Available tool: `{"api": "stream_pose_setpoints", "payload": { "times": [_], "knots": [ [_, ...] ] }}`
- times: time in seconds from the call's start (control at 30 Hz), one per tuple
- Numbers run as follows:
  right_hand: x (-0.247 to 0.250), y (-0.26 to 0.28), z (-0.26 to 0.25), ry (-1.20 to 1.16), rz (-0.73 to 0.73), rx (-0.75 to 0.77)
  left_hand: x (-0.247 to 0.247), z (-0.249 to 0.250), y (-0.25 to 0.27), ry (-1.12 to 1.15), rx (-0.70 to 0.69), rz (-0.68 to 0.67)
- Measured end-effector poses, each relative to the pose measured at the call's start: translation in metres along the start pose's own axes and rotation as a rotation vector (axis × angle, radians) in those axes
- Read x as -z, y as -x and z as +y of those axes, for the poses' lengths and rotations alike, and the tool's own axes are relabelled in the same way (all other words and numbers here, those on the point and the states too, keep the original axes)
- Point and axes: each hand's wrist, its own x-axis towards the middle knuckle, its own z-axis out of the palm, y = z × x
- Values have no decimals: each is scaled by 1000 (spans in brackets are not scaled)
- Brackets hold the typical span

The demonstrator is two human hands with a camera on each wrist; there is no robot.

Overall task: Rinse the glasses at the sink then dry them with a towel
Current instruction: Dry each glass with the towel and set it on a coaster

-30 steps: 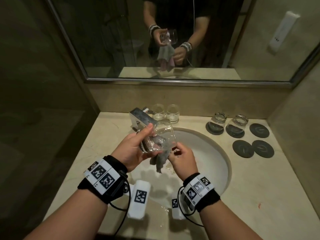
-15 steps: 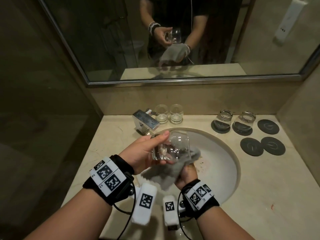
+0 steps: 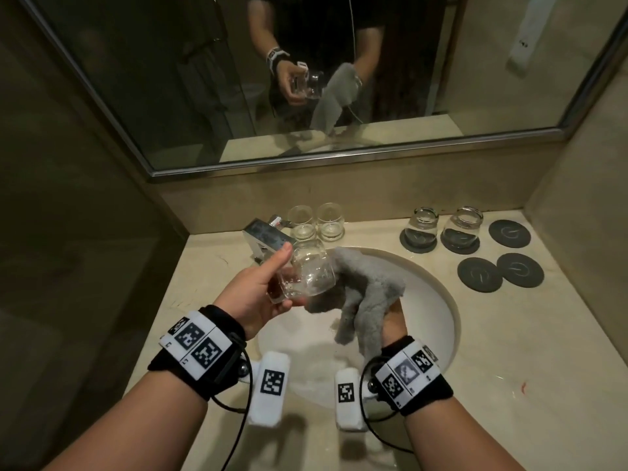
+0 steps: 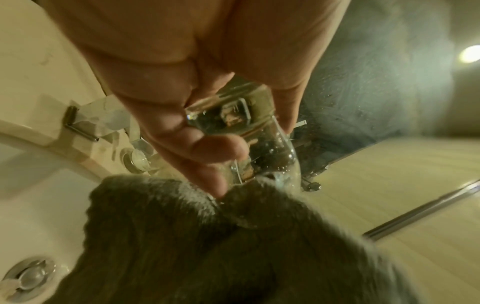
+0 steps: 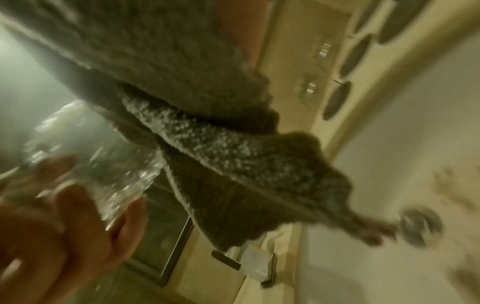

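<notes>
One glass (image 3: 307, 273) lies gripped in the left hand (image 3: 253, 297); the right hand (image 3: 390, 321) clutches one grey towel (image 3: 363, 294). Four more glasses stand on the bench (image 3: 509, 351), with four coasters.

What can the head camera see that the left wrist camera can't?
Only the head view shows the mirror, the round coasters, two glasses turned upside down on coasters and the right hand under the towel. Only the left wrist view shows the sink drain and water drops inside the glass. Both show the left hand gripping the glass, the grey towel touching it, and the tap.
</notes>
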Motion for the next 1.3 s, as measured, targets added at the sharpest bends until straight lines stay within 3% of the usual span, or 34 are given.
{"api": "stream_pose_setpoints", "payload": {
  "times": [0.03, 0.07, 0.1, 0.17, 0.27, 0.33, 0.5, 0.63, 0.7, 0.87, 0.93, 1.03, 1.1, 1.23, 1.3],
  "knots": [
    [-2, 6, 2, 23, 234, -69, -3, -1, 0, -10, 0, 0],
    [-1, 5, 13, 266, 358, -211, -5, -2, -1, -13, 0, 5],
    [-21, -3, 25, 449, 408, -405, -7, -3, -2, -15, 1, 9],
    [-46, -1, 19, 505, 576, -524, -10, -5, -4, -61, -2, 7],
    [-44, -13, 0, 328, 587, -574, -21, -9, 0, -224, -92, 3],
    [-42, -11, -2, 292, 514, -605, -29, -11, 4, -311, -178, 1],
    [-39, -7, -11, 1, 540, -480, -41, -13, 7, -512, -425, 83],
    [-43, 1, -9, -219, 603, -397, -38, -21, 7, -820, -638, 61],
    [-43, 5, -13, -181, 608, -390, -41, -22, 11, -803, -575, 39],
    [-37, 8, -33, 154, 576, -542, -56, -19, 13, -536, -215, 37],
    [-37, 8, -36, 141, 578, -529, -60, -19, 13, -455, -245, 42],
    [-37, 6, -37, -77, 653, -414, -62, -21, 14, -623, -478, 23],
    [-34, 9, -37, -132, 657, -407, -59, -22, 12, -684, -531, 17],
    [-32, 14, -38, 163, 611, -560, -63, -17, 16, -397, -205, -10],
    [-33, 13, -36, 231, 624, -552, -66, -19, 14, -411, -204, 34]
  ]
}}
